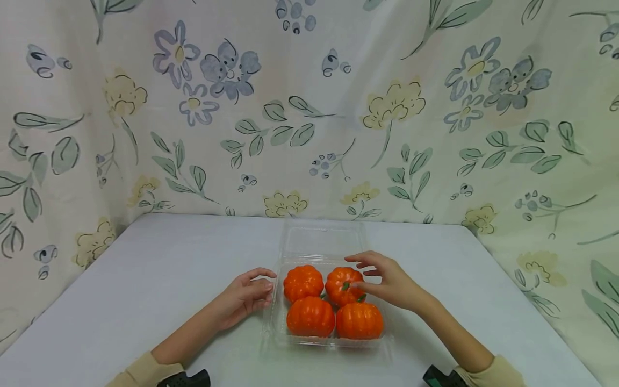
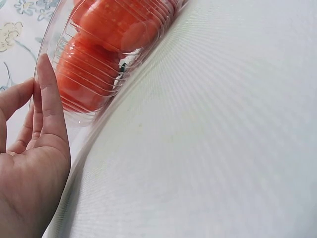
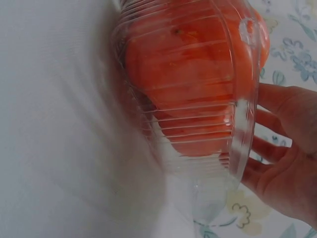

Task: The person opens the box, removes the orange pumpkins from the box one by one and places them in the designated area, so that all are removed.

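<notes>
Several small orange pumpkins sit in a clear plastic clamshell box (image 1: pixel 329 341), two in front and two behind. My left hand (image 1: pixel 247 296) is beside the box's left side, fingers loosely extended; in the left wrist view its fingertips (image 2: pixel 45 67) reach the clear rim. Over the right part of the box is my right hand (image 1: pixel 394 282), fingers spread and slightly bent. Its thumb overlaps the back right pumpkin (image 1: pixel 336 287) near the green stem. The front left pumpkin (image 1: pixel 310 317) and front right pumpkin (image 1: pixel 360 321) lie side by side, close to the front wall.
The box's transparent lid (image 1: pixel 323 241) lies folded back behind it. Beneath is a white tabletop (image 1: pixel 159 269). A flower-printed curtain (image 1: pixel 300 161) hangs behind the table and along its sides. Dark wrist devices (image 1: pixel 186 378) show at both sleeves.
</notes>
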Action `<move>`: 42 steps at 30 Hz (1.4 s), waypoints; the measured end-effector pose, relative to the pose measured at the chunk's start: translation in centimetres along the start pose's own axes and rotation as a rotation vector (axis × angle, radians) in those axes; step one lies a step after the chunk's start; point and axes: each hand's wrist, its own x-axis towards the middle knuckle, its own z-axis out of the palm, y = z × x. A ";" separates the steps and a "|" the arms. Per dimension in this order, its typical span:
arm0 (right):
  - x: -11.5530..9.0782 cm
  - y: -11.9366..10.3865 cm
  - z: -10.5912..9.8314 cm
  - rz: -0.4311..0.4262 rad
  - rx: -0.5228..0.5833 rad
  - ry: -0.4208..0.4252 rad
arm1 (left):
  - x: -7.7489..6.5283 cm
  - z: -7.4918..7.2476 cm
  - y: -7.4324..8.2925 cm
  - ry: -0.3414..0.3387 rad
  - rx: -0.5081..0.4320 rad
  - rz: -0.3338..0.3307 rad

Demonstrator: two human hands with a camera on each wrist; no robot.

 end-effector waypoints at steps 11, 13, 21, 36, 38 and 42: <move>0.5 -0.8 0.9 -0.017 -0.020 -0.032 | 0.0 -0.1 0.0 0.005 -0.001 -0.005; 0.6 -0.8 1.0 -0.012 -0.026 -0.037 | 0.1 -0.2 0.0 0.006 0.002 -0.008; 0.8 -0.8 1.3 -0.003 -0.043 -0.056 | 0.1 -0.1 0.1 0.014 0.007 -0.016; 1.0 -1.1 1.4 0.072 -0.062 -0.079 | 0.0 0.0 0.3 0.030 0.014 -0.038; 1.0 -1.1 1.4 0.078 -0.063 -0.080 | 0.0 0.0 0.3 0.029 0.014 -0.038; 1.0 -0.9 1.5 0.078 -0.060 -0.077 | 0.0 0.0 0.2 0.024 0.013 -0.034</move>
